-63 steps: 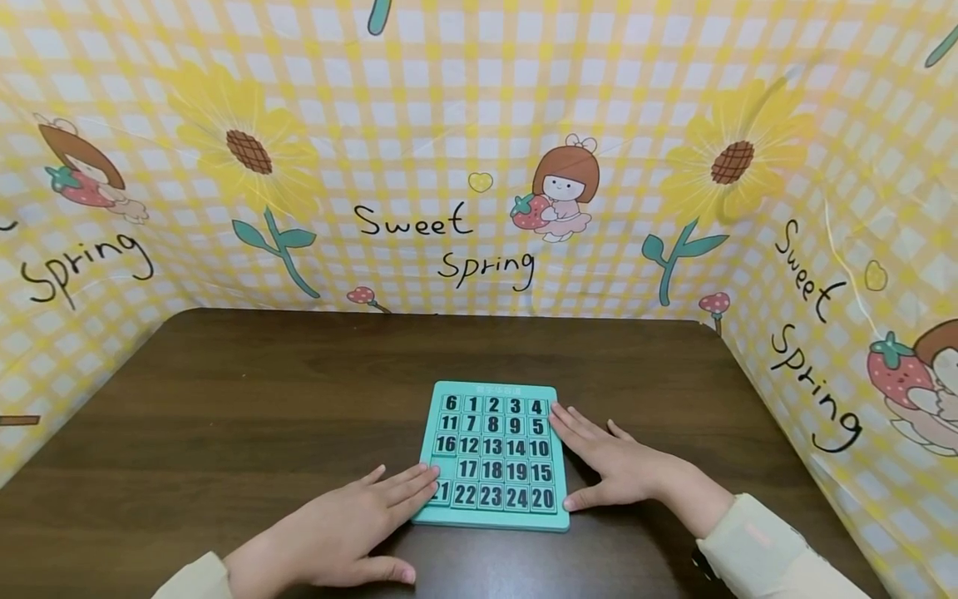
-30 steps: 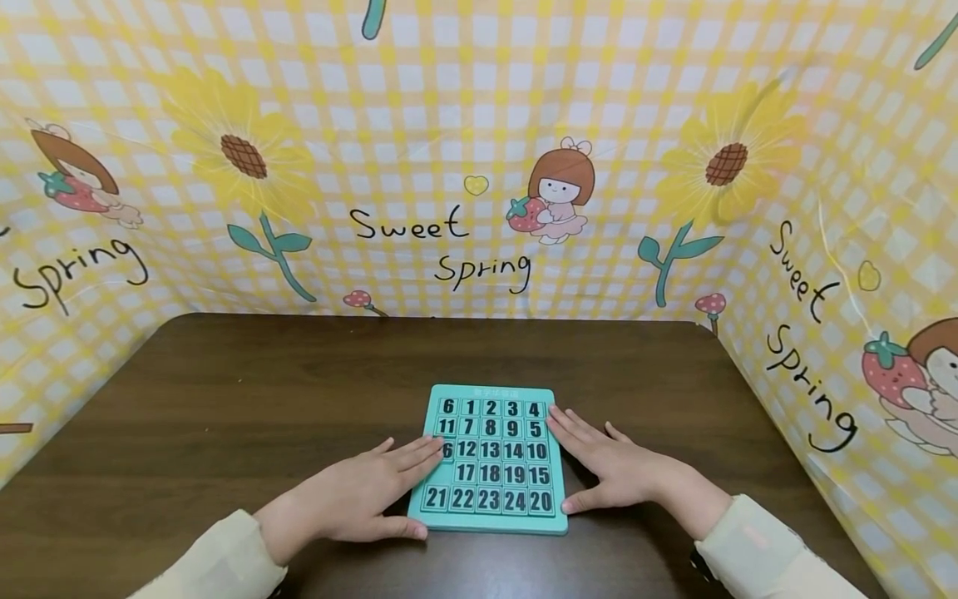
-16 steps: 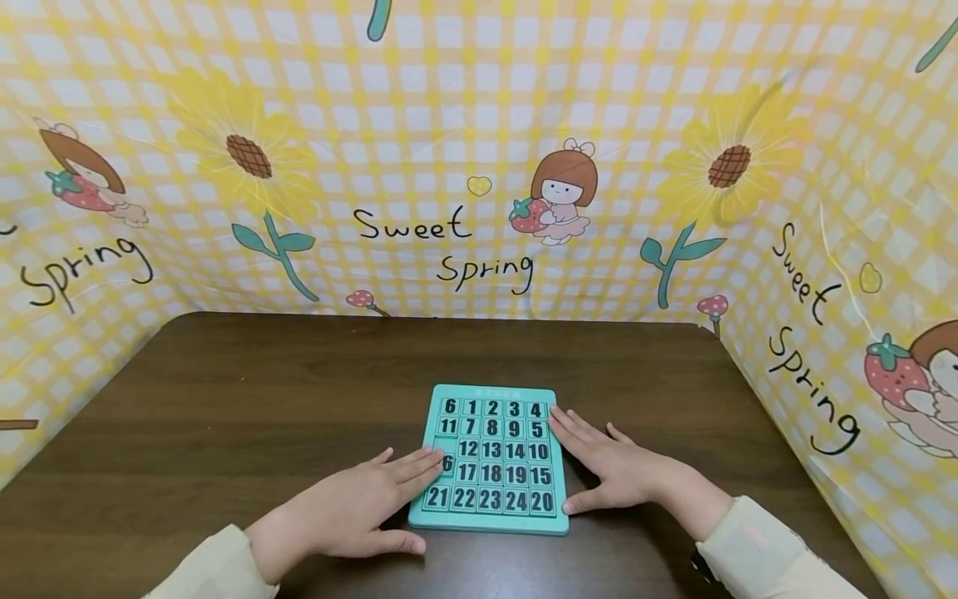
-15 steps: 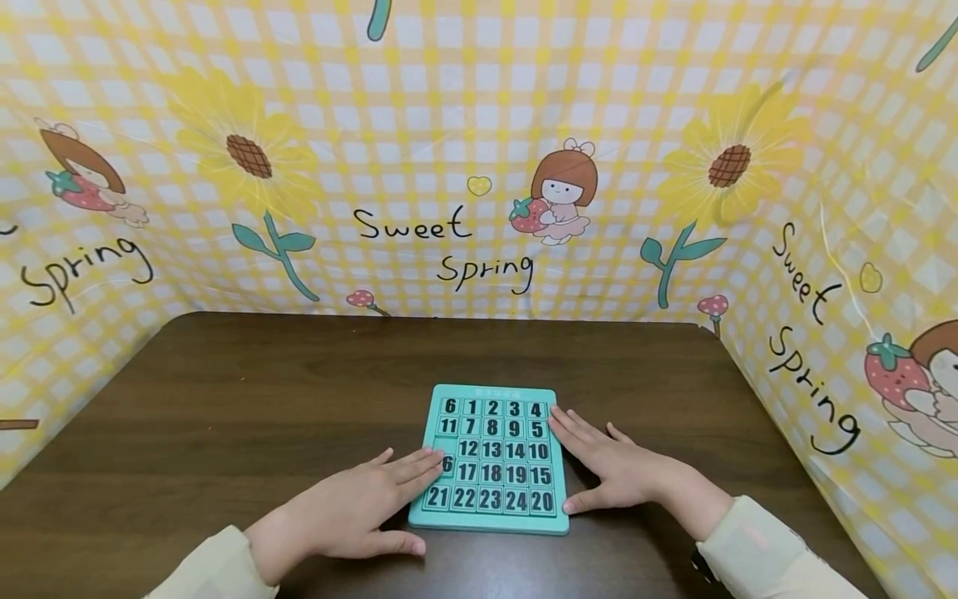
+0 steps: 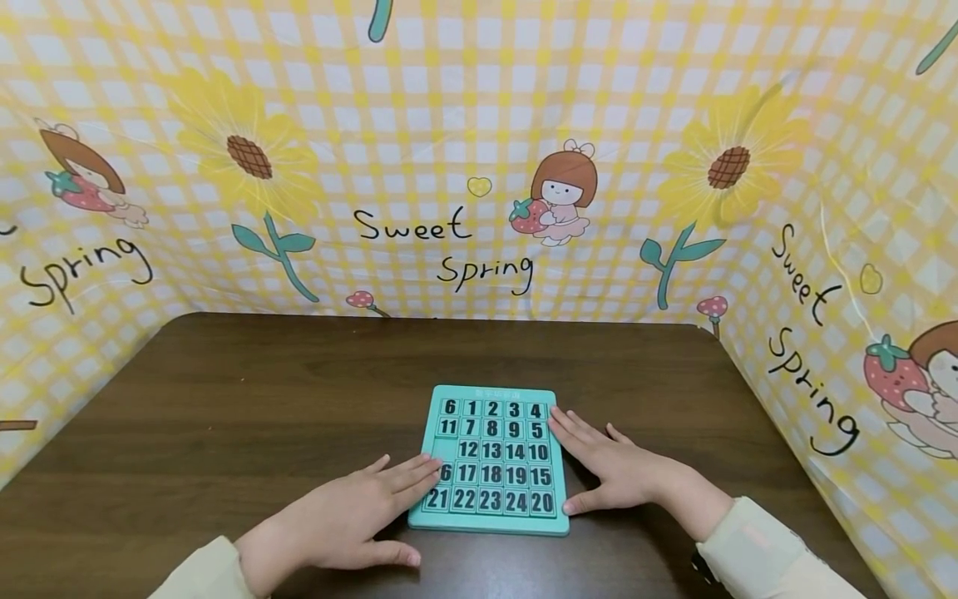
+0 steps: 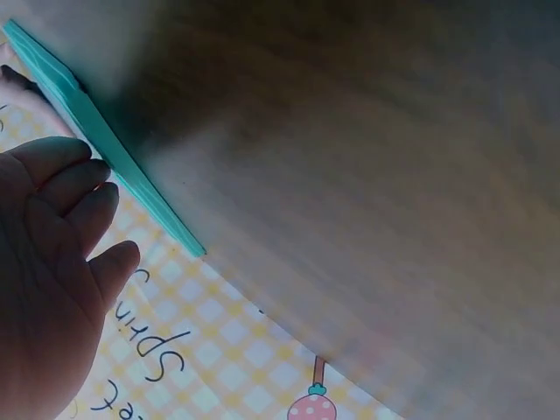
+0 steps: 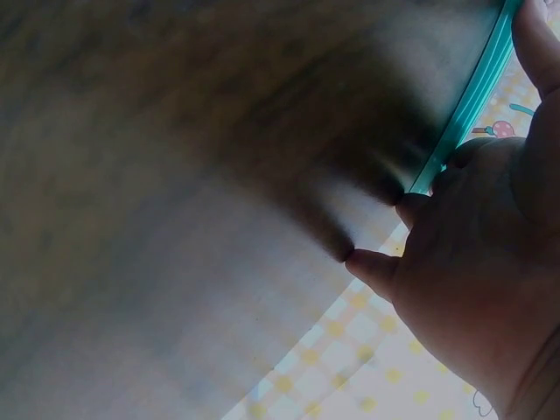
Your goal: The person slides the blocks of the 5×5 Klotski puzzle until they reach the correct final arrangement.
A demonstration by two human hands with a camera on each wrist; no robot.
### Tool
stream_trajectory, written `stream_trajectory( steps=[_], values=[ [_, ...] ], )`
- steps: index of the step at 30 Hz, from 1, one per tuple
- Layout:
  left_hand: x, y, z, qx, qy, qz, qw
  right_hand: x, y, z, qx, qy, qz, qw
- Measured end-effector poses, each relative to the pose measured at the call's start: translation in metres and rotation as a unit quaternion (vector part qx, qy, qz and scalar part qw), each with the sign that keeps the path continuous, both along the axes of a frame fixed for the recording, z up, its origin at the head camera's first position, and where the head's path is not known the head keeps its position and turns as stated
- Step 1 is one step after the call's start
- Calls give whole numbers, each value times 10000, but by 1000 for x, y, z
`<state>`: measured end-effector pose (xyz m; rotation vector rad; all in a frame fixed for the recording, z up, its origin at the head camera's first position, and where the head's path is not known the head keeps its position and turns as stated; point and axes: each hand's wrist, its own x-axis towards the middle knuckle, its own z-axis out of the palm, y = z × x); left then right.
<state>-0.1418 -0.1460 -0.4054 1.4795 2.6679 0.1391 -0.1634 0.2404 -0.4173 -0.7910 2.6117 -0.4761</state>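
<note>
A teal sliding number puzzle [image 5: 490, 526] lies flat on the dark wooden table, its numbered tiles in rows. In the head view the gap [image 5: 445, 450] is at the left of the third row, below tile 11. My left hand [image 5: 352, 512] reaches over the puzzle's left edge with straight fingers, fingertips on the tile marked 16 [image 5: 446, 473], whose first digit they cover. My right hand [image 5: 621, 470] lies along the right edge, fingers extended and thumb near the lower right corner. The left wrist view shows the left hand [image 6: 66, 227] beside the puzzle's edge [image 6: 131, 171].
The brown table [image 5: 299, 374] extends behind and to both sides of the puzzle. A yellow checked cloth [image 5: 419, 108] with flowers and "Sweet Spring" lettering stands round its back and sides. Light sleeves cover both forearms.
Tile 16 has slid down from the third row to the fourth, leaving the gap above it. My left hand moved with it, towards me. The right hand stays in place.
</note>
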Motion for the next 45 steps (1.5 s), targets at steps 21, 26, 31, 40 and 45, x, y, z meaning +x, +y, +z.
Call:
stream_trajectory(
  steps=[21,26,31,40,45],
  values=[
    [-48,11,-1,-100,-758,457,9960,-2,0,1,4,22,-8,10000],
    [-44,10,-1,-139,-910,524,9944,-1,0,1,15,9,-9,10000],
    [-38,8,0,-157,-952,528,9939,0,-1,1,8,7,-27,10000],
    [-26,5,-1,-156,-731,361,9965,1,0,1,-37,-10,-14,10000],
    [-23,4,-1,-145,-713,337,9968,1,0,0,-41,-19,-26,10000]
  ],
)
